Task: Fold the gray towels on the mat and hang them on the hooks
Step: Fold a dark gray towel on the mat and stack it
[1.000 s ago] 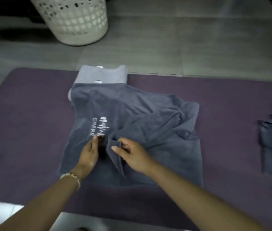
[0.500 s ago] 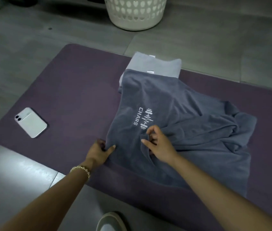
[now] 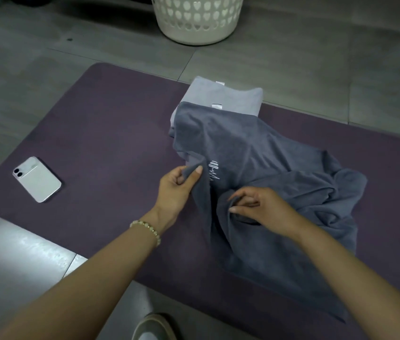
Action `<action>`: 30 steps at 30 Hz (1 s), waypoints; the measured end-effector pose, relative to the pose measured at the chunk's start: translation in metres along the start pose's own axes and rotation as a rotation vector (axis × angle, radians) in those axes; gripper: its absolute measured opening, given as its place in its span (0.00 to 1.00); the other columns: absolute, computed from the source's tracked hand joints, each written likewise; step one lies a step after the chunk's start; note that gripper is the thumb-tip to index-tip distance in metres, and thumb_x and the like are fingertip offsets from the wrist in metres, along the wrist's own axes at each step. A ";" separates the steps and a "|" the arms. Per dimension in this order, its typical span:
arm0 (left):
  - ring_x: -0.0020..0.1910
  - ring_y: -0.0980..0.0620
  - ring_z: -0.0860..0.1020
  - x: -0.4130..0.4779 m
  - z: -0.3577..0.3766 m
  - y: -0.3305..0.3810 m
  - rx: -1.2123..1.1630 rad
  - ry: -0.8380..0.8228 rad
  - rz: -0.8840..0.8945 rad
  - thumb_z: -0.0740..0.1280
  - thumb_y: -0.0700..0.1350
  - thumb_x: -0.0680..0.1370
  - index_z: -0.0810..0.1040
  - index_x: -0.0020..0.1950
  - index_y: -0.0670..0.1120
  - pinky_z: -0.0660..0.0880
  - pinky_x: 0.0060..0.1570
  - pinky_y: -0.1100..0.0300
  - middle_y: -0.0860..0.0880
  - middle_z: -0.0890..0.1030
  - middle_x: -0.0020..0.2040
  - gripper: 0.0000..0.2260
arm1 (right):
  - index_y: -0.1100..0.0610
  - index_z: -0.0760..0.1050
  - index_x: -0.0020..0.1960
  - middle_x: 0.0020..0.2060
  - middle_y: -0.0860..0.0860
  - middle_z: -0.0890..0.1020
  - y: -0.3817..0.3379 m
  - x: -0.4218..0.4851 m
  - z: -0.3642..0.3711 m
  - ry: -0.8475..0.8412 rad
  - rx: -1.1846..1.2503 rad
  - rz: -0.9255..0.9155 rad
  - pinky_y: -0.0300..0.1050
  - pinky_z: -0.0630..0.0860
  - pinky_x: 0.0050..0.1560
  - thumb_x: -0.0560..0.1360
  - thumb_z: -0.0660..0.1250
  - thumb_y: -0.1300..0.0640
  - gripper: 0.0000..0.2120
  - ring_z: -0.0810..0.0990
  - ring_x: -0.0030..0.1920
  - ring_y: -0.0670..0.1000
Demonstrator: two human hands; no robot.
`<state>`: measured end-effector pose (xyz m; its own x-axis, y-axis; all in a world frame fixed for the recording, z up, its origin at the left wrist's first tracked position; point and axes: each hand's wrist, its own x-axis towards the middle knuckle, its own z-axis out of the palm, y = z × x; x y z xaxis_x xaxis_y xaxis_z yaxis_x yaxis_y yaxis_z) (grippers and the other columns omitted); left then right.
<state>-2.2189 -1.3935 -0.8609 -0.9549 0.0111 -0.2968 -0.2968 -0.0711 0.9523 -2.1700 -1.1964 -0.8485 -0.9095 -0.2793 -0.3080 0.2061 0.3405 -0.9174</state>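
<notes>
A dark gray towel [image 3: 255, 153] with a white logo lies rumpled on the purple mat [image 3: 110, 143]. Its far end overlaps a folded light gray towel [image 3: 228, 96] at the mat's back edge. My left hand [image 3: 176, 185] pinches the dark towel's left edge and lifts it off the mat, next to the logo. My right hand [image 3: 260, 204] grips a bunched fold of the same towel just to the right. The towel's right side is crumpled in folds. No hooks are in view.
A white phone [image 3: 37, 179] lies face down on the mat's left part. A white perforated laundry basket [image 3: 197, 18] stands on the gray tiled floor beyond the mat. A shoe tip [image 3: 152, 327] shows at the bottom edge, in front of the mat.
My left hand rose from the mat, pinching the towel's left edge and lifting it so the logo is partly folded over. My right hand shifted right, still gripping the fold.
</notes>
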 end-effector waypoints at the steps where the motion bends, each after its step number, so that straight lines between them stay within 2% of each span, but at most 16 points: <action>1: 0.34 0.58 0.79 -0.001 0.009 0.001 -0.008 -0.029 -0.015 0.68 0.42 0.77 0.80 0.43 0.42 0.77 0.38 0.65 0.51 0.82 0.33 0.05 | 0.58 0.80 0.46 0.35 0.51 0.85 -0.004 -0.004 -0.006 0.024 -0.020 -0.017 0.32 0.75 0.46 0.72 0.72 0.61 0.04 0.81 0.38 0.41; 3: 0.37 0.51 0.77 -0.005 0.024 0.002 0.027 -0.090 -0.044 0.66 0.45 0.78 0.81 0.43 0.38 0.76 0.42 0.59 0.43 0.79 0.36 0.11 | 0.55 0.82 0.43 0.33 0.50 0.85 -0.012 -0.011 -0.017 0.075 -0.054 -0.065 0.32 0.75 0.41 0.71 0.73 0.56 0.03 0.82 0.35 0.43; 4: 0.37 0.50 0.75 -0.007 0.030 0.002 0.051 -0.132 -0.052 0.65 0.46 0.79 0.81 0.40 0.40 0.75 0.40 0.60 0.43 0.77 0.36 0.12 | 0.51 0.82 0.40 0.32 0.49 0.84 -0.015 -0.014 -0.021 0.103 -0.094 -0.102 0.31 0.74 0.40 0.69 0.74 0.52 0.04 0.81 0.34 0.42; 6: 0.33 0.54 0.73 -0.014 0.040 0.002 0.103 -0.251 -0.055 0.63 0.48 0.80 0.78 0.34 0.43 0.74 0.37 0.64 0.47 0.75 0.32 0.17 | 0.45 0.81 0.38 0.35 0.45 0.79 -0.018 -0.018 -0.027 0.185 -0.248 -0.197 0.31 0.71 0.43 0.66 0.72 0.44 0.06 0.77 0.39 0.42; 7: 0.34 0.53 0.73 -0.018 0.044 0.002 0.124 -0.320 -0.061 0.61 0.48 0.81 0.77 0.35 0.39 0.74 0.38 0.63 0.47 0.74 0.32 0.19 | 0.45 0.81 0.39 0.39 0.43 0.77 -0.018 -0.018 -0.030 0.219 -0.320 -0.246 0.31 0.70 0.48 0.66 0.71 0.43 0.07 0.75 0.44 0.42; 8: 0.37 0.50 0.73 -0.020 0.049 0.003 0.144 -0.379 -0.071 0.59 0.48 0.81 0.77 0.39 0.34 0.75 0.42 0.60 0.44 0.74 0.35 0.20 | 0.47 0.82 0.41 0.43 0.43 0.75 -0.018 -0.018 -0.032 0.232 -0.361 -0.281 0.31 0.68 0.52 0.67 0.70 0.43 0.09 0.74 0.48 0.42; 10: 0.41 0.48 0.74 -0.025 0.055 0.004 0.193 -0.450 -0.082 0.57 0.49 0.82 0.76 0.45 0.30 0.76 0.45 0.59 0.41 0.76 0.40 0.22 | 0.51 0.81 0.44 0.48 0.43 0.77 -0.015 -0.019 -0.037 0.212 -0.359 -0.292 0.33 0.69 0.56 0.70 0.68 0.45 0.10 0.75 0.51 0.42; 14: 0.42 0.46 0.71 -0.030 0.062 0.004 0.249 -0.527 -0.112 0.55 0.50 0.82 0.73 0.47 0.25 0.71 0.48 0.52 0.39 0.74 0.42 0.25 | 0.48 0.78 0.41 0.40 0.43 0.79 -0.006 -0.023 -0.043 0.263 -0.380 -0.251 0.41 0.73 0.50 0.71 0.70 0.47 0.05 0.77 0.45 0.45; 16: 0.39 0.46 0.71 -0.032 0.065 0.008 0.284 -0.475 -0.069 0.56 0.49 0.82 0.74 0.41 0.29 0.71 0.46 0.52 0.40 0.74 0.38 0.24 | 0.50 0.78 0.39 0.40 0.44 0.81 -0.006 -0.025 -0.043 0.285 -0.273 -0.213 0.41 0.74 0.53 0.70 0.70 0.47 0.08 0.78 0.46 0.46; 18: 0.36 0.48 0.74 -0.028 0.066 0.012 0.286 -0.314 0.005 0.57 0.48 0.82 0.75 0.37 0.34 0.74 0.43 0.54 0.42 0.76 0.34 0.22 | 0.52 0.77 0.40 0.40 0.44 0.83 -0.009 -0.030 -0.044 0.266 -0.090 -0.184 0.39 0.74 0.56 0.72 0.68 0.46 0.09 0.81 0.47 0.44; 20: 0.39 0.46 0.79 -0.022 0.062 0.018 0.226 -0.185 0.052 0.56 0.48 0.82 0.77 0.42 0.29 0.77 0.46 0.54 0.39 0.81 0.39 0.23 | 0.51 0.75 0.40 0.37 0.42 0.81 -0.013 -0.036 -0.048 0.267 -0.044 -0.218 0.34 0.73 0.51 0.73 0.66 0.46 0.09 0.80 0.43 0.41; 21: 0.42 0.46 0.81 -0.019 0.059 0.022 0.202 -0.181 0.077 0.56 0.48 0.83 0.78 0.45 0.29 0.78 0.48 0.56 0.38 0.83 0.43 0.23 | 0.50 0.75 0.40 0.36 0.42 0.80 -0.017 -0.038 -0.050 0.267 -0.047 -0.242 0.32 0.72 0.49 0.72 0.66 0.46 0.08 0.78 0.40 0.40; 23: 0.44 0.47 0.82 -0.016 0.055 0.030 0.228 -0.275 0.131 0.56 0.47 0.83 0.80 0.45 0.32 0.79 0.48 0.59 0.40 0.84 0.43 0.22 | 0.49 0.77 0.40 0.35 0.43 0.80 -0.026 -0.039 -0.052 0.284 -0.058 -0.276 0.31 0.73 0.46 0.69 0.69 0.44 0.09 0.77 0.38 0.39; 26: 0.39 0.53 0.80 -0.024 0.059 0.035 0.289 -0.470 0.132 0.55 0.48 0.83 0.82 0.39 0.39 0.78 0.46 0.59 0.47 0.83 0.38 0.22 | 0.51 0.80 0.37 0.33 0.48 0.82 -0.036 -0.030 -0.050 0.369 -0.072 -0.281 0.38 0.75 0.39 0.65 0.73 0.44 0.11 0.76 0.34 0.45; 28: 0.46 0.53 0.82 -0.030 0.065 0.033 0.206 -0.525 0.021 0.53 0.50 0.83 0.83 0.47 0.41 0.79 0.49 0.61 0.47 0.85 0.44 0.21 | 0.54 0.81 0.36 0.32 0.56 0.81 -0.037 -0.023 -0.047 0.406 -0.040 -0.251 0.41 0.73 0.36 0.65 0.75 0.48 0.10 0.74 0.32 0.49; 30: 0.50 0.57 0.82 -0.037 0.067 0.032 0.137 -0.544 -0.070 0.52 0.53 0.82 0.82 0.50 0.47 0.76 0.49 0.68 0.53 0.85 0.47 0.19 | 0.55 0.82 0.36 0.31 0.56 0.82 -0.035 -0.018 -0.045 0.408 0.002 -0.226 0.37 0.73 0.36 0.67 0.75 0.54 0.05 0.75 0.31 0.47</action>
<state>-2.1941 -1.3294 -0.8148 -0.7900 0.5261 -0.3148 -0.3235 0.0785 0.9430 -2.1771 -1.1626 -0.7993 -0.9993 0.0300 0.0235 -0.0131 0.3099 -0.9507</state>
